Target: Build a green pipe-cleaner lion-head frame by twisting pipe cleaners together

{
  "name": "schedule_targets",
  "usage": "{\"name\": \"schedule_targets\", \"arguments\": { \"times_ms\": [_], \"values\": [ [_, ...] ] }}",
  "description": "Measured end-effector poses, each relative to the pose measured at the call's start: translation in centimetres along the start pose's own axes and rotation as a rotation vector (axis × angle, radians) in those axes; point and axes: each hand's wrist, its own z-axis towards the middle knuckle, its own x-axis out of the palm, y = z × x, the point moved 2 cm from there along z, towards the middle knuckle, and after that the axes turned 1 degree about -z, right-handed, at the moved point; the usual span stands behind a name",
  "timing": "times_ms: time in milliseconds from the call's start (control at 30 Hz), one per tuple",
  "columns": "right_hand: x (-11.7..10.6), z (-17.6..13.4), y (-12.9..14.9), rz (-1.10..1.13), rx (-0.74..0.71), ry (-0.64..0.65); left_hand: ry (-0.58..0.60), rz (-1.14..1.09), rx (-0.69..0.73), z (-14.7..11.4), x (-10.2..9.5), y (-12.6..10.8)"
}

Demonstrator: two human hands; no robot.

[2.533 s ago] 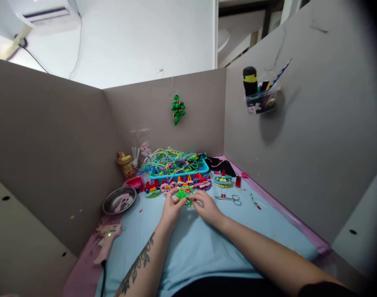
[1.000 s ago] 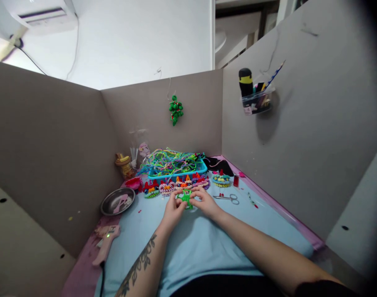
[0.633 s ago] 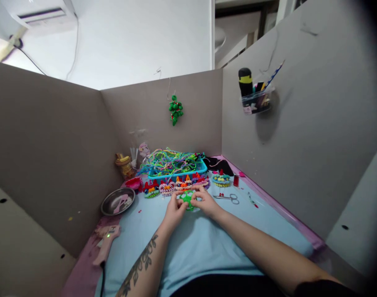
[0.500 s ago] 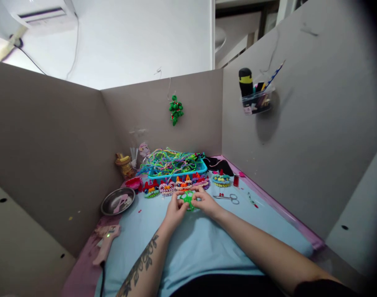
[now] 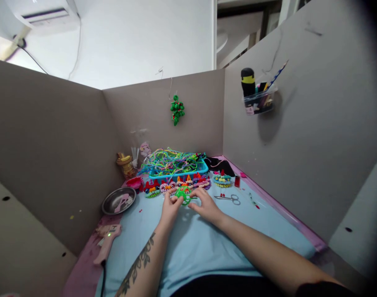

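A green openwork piece (image 5: 183, 195), round and made of looped cord or yarn, is held above the blue cloth. My left hand (image 5: 171, 206) pinches its left edge between thumb and fingers. My right hand (image 5: 206, 206) is at the piece's right edge, thumb and forefinger apart, with a short green strand between them; whether the fingertips touch it I cannot tell. Just behind the hands stands a row of colourful yarn figures (image 5: 168, 187). A pair of scissors (image 5: 228, 199) lies to the right of my right hand.
A turquoise tray (image 5: 203, 168) heaped with coloured cords stands at the back. On the left are a metal bowl (image 5: 106, 204) and a pink glue gun (image 5: 107, 245) with a lit green light. Grey panels (image 5: 163, 99) enclose the table; a clear box (image 5: 259, 103) hangs on the right one.
My right thumb and forefinger have spread apart and drawn back from the green piece's middle. The piece has turned and shifted slightly left and up, still in my left hand.
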Motion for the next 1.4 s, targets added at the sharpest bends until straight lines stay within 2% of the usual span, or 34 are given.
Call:
{"name": "schedule_targets", "arguments": {
  "times_ms": [100, 233, 433, 533, 633, 733, 900, 967, 1067, 1200, 1300, 1400],
  "values": [
    [0.3, -0.2, 0.0, 0.004, -0.032, 0.055, 0.005, -0.016, -0.019, -0.1, 0.1, 0.0],
    [0.3, -0.3, 0.0, -0.032, -0.116, 0.059, 0.03, 0.002, -0.028, -0.3, 0.2, -0.2],
    [-0.4, -0.1, 0.4, -0.013, -0.149, -0.007, 0.075, 0.03, -0.043, -0.6, 0.6, -0.6],
    [-0.7, 0.1, 0.1, -0.029, -0.102, -0.083, 0.144, 0.051, -0.051, -0.8, 0.9, -0.7],
    [-0.8, 0.3, -0.3, -0.031, -0.071, -0.093, 0.199, 0.054, -0.057, -0.9, 1.0, -0.6],
    [-0.7, 0.4, -0.7, 0.036, -0.024, -0.061, 0.186, 0.025, -0.082, -0.8, 0.9, -0.4],
    [-0.5, 0.7, -1.8, 0.303, 0.21, -0.025, 0.14, -0.033, -0.106, -0.6, 0.7, -0.2],
    [-0.4, 0.8, -2.1, 0.358, 0.249, 0.024, 0.138, -0.029, -0.1, -0.4, 0.7, -0.1],
    [-0.4, 0.9, -2.0, 0.295, 0.208, 0.066, 0.15, 0.001, -0.082, -0.4, 0.7, 0.0],
    [-0.8, 0.9, -1.4, 0.159, 0.102, 0.032, 0.209, 0.034, -0.059, -0.5, 0.8, 0.1],
    [-0.7, 0.9, -1.5, 0.119, 0.095, 0.032, 0.253, 0.062, -0.032, -0.8, 1.1, 0.1],
    [-0.2, 0.8, -2.2, 0.097, 0.113, 0.087, 0.287, 0.125, 0.002, -1.1, 1.3, 0.0]
  ]
}}
